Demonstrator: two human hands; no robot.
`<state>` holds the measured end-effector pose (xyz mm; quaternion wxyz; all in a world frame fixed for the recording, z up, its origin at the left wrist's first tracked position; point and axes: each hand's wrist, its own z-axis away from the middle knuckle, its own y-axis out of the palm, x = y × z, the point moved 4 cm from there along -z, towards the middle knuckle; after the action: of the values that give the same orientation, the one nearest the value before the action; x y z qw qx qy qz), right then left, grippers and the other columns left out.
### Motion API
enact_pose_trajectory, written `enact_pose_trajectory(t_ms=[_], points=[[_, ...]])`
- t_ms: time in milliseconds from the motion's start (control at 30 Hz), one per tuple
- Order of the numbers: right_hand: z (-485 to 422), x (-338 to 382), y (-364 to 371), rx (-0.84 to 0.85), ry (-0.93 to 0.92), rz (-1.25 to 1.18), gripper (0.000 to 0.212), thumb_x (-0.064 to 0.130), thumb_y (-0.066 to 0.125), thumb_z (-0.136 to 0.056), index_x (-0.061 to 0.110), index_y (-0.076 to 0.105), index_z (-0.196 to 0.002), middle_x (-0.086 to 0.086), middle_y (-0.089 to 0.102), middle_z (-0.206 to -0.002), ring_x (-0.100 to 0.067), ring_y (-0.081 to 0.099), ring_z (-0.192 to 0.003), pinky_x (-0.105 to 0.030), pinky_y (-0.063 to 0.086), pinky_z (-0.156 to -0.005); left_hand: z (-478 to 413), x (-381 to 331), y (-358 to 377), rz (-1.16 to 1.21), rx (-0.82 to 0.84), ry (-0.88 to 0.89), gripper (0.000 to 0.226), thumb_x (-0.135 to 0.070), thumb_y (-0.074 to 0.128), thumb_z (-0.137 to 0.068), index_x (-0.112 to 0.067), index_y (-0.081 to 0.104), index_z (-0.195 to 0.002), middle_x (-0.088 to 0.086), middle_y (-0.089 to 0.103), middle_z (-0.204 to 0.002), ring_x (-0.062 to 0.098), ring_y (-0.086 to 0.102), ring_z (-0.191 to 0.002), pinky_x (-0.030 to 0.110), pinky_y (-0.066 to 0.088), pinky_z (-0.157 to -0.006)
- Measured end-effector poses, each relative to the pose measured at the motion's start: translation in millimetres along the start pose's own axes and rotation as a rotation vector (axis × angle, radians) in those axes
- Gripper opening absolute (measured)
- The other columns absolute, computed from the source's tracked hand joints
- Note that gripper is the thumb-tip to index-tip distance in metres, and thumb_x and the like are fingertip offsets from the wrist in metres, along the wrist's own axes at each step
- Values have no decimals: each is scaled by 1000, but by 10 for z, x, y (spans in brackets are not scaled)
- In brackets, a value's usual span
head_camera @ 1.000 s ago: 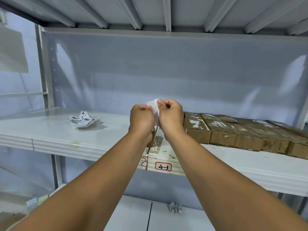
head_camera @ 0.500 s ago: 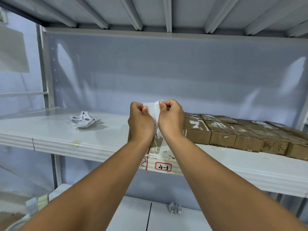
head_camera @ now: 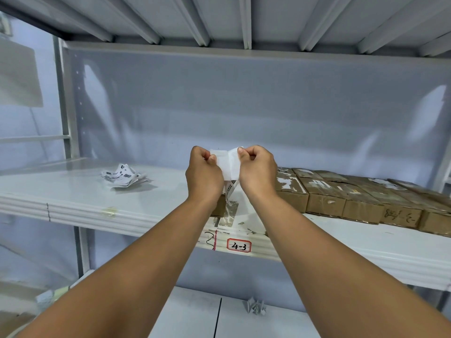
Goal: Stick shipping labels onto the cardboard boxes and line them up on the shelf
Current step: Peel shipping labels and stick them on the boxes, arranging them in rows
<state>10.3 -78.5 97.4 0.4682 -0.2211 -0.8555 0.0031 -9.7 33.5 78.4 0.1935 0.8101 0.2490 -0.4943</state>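
Both hands are raised over the white shelf (head_camera: 73,203), side by side. My left hand (head_camera: 203,175) and my right hand (head_camera: 257,172) each pinch a top corner of a white shipping label (head_camera: 228,164), which hangs between them with printed text at its lower end. A cardboard box (head_camera: 219,207) stands on the shelf just under my left wrist, mostly hidden. To the right, a row of several brown cardboard boxes (head_camera: 341,198) lies along the shelf.
A crumpled pile of printed label scraps (head_camera: 123,178) lies on the shelf's left part. A "4-3" tag (head_camera: 238,245) marks the shelf's front edge. A crumpled paper (head_camera: 255,306) sits on the lower shelf. A metal upright (head_camera: 64,106) stands at left.
My hands have drawn apart a little, spreading the label wider between them. The rest of the shelf is unchanged.
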Motion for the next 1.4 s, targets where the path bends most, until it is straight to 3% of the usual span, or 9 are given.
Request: enact_pose_trajectory(t_ms=[333, 567, 767, 933, 1100, 1400], points=[[-57, -58, -52, -31, 8, -9, 24, 27, 51, -97, 12, 56, -79, 6, 52, -66, -17, 50, -65, -29, 42, -63, -81, 81, -70, -31, -3, -30, 10, -16, 37, -99, -15, 40, -90, -3, 45, -75, 17, 42, -63, 27, 34, -50], [-70, -128, -70, -26, 7, 5, 24, 26, 51, -98, 12, 56, -80, 7, 50, -65, -8, 44, -58, -25, 33, -54, -99, 142, -134, -60, 2, -31, 9, -17, 37, -100, -15, 42, -92, -4, 45, -76, 14, 41, -64, 28, 33, -52], [-104, -165, -97, -36, 28, -7, 24, 26, 52, -97, 10, 58, -79, 6, 50, -65, -10, 44, -59, -26, 33, -61, -139, 173, -169, -68, 8, -32, 10, -12, 36, -98, -15, 43, -90, -5, 46, -77, 15, 41, -63, 28, 33, -54], [-176, -275, -251, -84, 66, -24, 25, 24, 53, -96, 9, 57, -76, 3, 51, -66, -18, 47, -66, -28, 35, -63, -307, 345, -336, -98, -46, -41, 20, -14, 39, -96, -22, 41, -78, 0, 47, -73, 33, 49, -70, 31, 36, -60], [-201, -396, -358, -6, 37, -9, 30, 23, 56, -94, 15, 52, -65, 4, 48, -61, -11, 41, -57, -26, 33, -53, -305, 341, -432, -202, 61, 55, 20, -11, 36, -97, -21, 42, -81, 4, 50, -80, 24, 41, -65, 29, 32, -52], [-205, -429, -310, -28, 89, -67, 27, 24, 56, -94, 11, 57, -71, 0, 48, -61, -16, 42, -60, -28, 33, -57, -395, 437, -476, -235, 69, 10, 25, -13, 38, -97, -22, 39, -74, 6, 52, -84, 25, 42, -66, 28, 31, -51]])
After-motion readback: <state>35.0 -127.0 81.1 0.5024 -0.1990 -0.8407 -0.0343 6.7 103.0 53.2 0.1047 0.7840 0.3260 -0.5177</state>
